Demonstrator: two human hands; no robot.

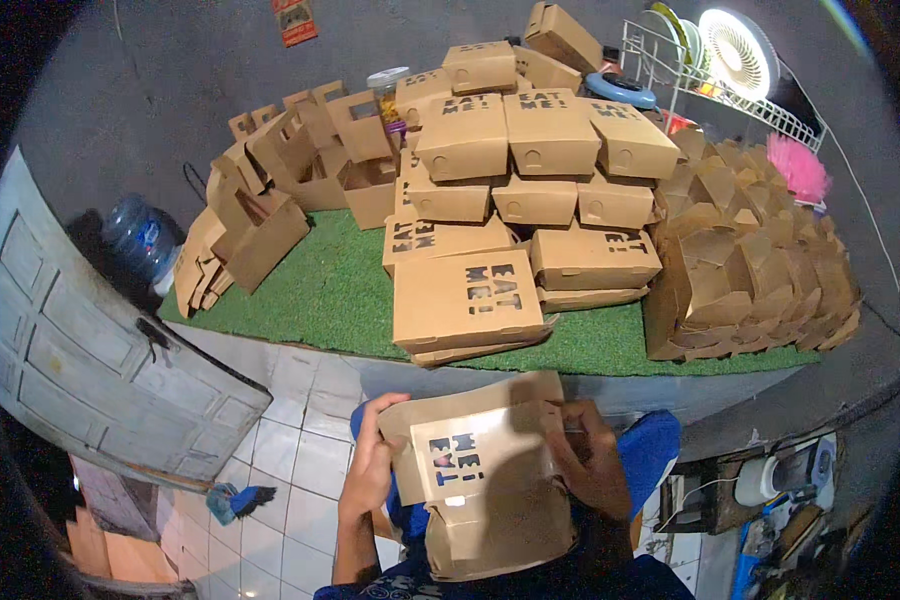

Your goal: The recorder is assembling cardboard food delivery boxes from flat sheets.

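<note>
Left grip (372,455) pinching the lid (505,440) by its left edge, right grip (588,450) clasping its right | box (500,545) gaping over the lap (655,440), just short of the counter (610,352) | danger — an uneven pull could crease the lid!

Includes one left hand (372,462) and one right hand (592,452), two in all. Lists one open cardboard box (498,530). Counts at least a dozen closed boxes (535,200) in stack, exact total hidden by overlap. Numbers at least five upright handled carriers (262,250), many crowded brown cartons (750,272), neither fully countable. Adds, singly: one green mat (335,268), one panelled door (78,330), one clear water jug (140,240), one lidded jar (388,100), one fan (738,52), one pink duster (798,168), one red poster (295,22).
</note>
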